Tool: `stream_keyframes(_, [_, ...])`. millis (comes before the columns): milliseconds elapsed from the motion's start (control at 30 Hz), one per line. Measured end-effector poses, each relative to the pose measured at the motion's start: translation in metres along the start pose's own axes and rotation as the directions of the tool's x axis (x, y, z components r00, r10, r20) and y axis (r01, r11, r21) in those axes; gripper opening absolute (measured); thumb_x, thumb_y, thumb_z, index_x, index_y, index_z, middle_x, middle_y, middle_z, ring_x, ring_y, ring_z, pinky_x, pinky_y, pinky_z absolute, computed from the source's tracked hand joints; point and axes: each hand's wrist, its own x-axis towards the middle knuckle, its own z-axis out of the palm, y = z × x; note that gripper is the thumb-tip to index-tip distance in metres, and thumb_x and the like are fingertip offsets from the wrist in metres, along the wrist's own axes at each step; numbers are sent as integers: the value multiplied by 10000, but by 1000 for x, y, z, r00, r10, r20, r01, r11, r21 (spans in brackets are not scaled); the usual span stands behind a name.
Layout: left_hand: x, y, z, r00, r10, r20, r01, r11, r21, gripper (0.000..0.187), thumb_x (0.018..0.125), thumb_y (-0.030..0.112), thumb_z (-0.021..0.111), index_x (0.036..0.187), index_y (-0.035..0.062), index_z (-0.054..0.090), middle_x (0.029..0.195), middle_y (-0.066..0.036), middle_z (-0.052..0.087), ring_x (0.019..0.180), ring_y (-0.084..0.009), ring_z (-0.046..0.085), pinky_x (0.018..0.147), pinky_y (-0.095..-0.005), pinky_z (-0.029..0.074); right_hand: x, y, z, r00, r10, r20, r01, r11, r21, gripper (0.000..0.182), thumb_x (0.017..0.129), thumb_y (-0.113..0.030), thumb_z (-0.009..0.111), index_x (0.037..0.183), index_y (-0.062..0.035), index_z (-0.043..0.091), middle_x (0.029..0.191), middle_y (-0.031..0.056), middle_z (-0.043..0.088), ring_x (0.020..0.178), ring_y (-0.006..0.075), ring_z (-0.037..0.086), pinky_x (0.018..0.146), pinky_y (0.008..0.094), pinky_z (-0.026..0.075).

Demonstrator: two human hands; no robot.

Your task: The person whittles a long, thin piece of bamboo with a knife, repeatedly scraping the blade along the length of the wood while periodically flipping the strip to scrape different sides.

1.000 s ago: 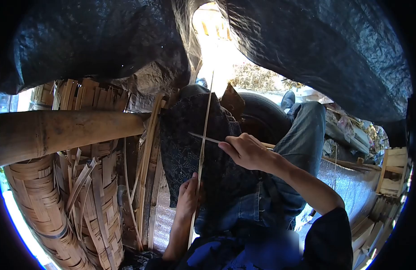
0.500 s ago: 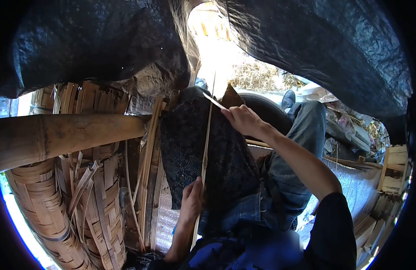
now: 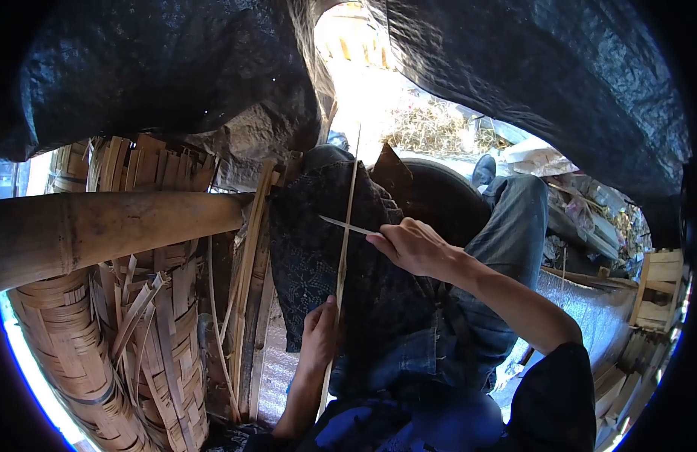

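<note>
A long thin bamboo strip (image 3: 350, 200) runs lengthwise over the dark patterned cloth (image 3: 303, 264) that covers my left leg. My left hand (image 3: 320, 331) is closed on the strip near its lower part, thumb pointing forward along it. In my right hand (image 3: 416, 245) is a knife (image 3: 341, 223), its handle hidden by the fingers. The narrow blade points left and crosses the strip about midway between my left hand and the far end.
A thick bamboo pole (image 3: 122, 230) juts in from the left above rolled woven bamboo mats (image 3: 70, 354). Split bamboo pieces (image 3: 250, 301) stand beside my left leg. Black plastic sheeting (image 3: 529, 68) hangs overhead. A dark round object (image 3: 431, 192) lies between my legs.
My right hand has drawn the knife back along the strip toward my body. The left hand has stayed in about the same place on the strip.
</note>
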Motion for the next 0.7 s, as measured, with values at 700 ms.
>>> stream_keyframes(700, [-3,8,7,1000,-4,28,5,1000,-26,360,962,389,476,721,124,510,494,78,352,391,-22,303,368,-206,197,-29,-29,-6,997,-71,-20,74,977,199,454,976,-337,444,647,-30,501,442,129,444,335,252,450,371,380,364])
